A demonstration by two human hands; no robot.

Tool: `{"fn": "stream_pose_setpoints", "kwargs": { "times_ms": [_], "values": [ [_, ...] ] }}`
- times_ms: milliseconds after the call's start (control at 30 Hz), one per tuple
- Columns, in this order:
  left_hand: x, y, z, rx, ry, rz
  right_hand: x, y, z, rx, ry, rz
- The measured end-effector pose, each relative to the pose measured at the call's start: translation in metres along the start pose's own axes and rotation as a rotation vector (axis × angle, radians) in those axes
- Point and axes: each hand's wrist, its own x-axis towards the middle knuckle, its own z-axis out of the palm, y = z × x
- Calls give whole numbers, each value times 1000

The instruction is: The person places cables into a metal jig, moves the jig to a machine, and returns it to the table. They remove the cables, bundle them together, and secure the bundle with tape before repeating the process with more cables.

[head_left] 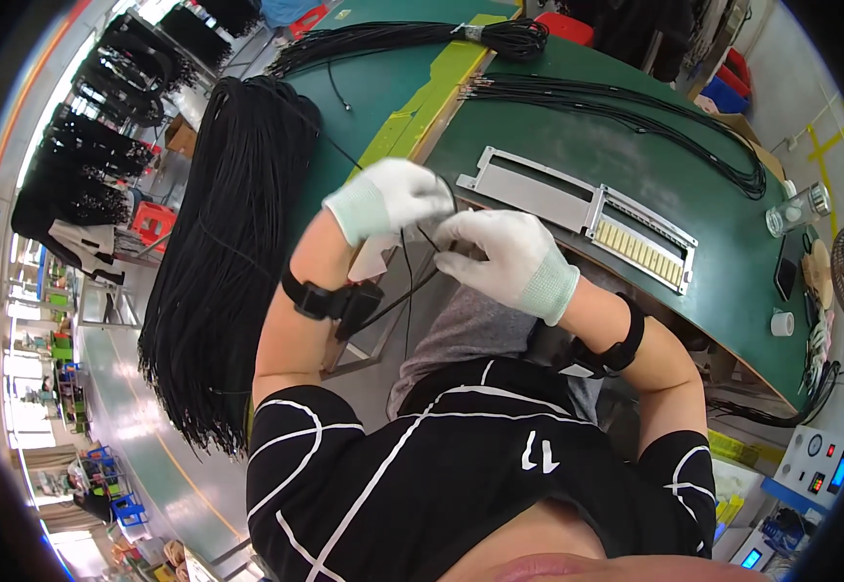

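Both my hands wear white gloves with pale green cuffs, and they are close together over the near edge of the green table. My left hand point(393, 201) is closed on a thin black cable point(428, 238), which runs across to my right hand. The thumb and fingers of my right hand point(509, 257) pinch this cable; its end is hidden by the gloves. A thin length hangs below the hands. Just beyond my right hand lies a long metal frame point(538, 199), its right half holding a row of tan blocks point(641, 254).
A thick bundle of black cables point(238, 223) drapes over the left table edge. Further bundles lie at the back point(393, 41) and the right point(635, 116) of the green table point(732, 252). A glass jar point(798, 210), a phone point(787, 264) and a white roll point(781, 323) stand at the right.
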Motion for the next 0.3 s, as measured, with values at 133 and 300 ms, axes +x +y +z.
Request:
{"fn": "stream_pose_setpoints", "kwargs": {
  "times_ms": [133, 300],
  "values": [
    [-4, -28, -31, -545, 15, -177, -12, 17, 38, -116, -184, 60],
    [12, -71, -40, -947, 290, 7, -36, 34, 88, -137, -534, 80]
  ]
}}
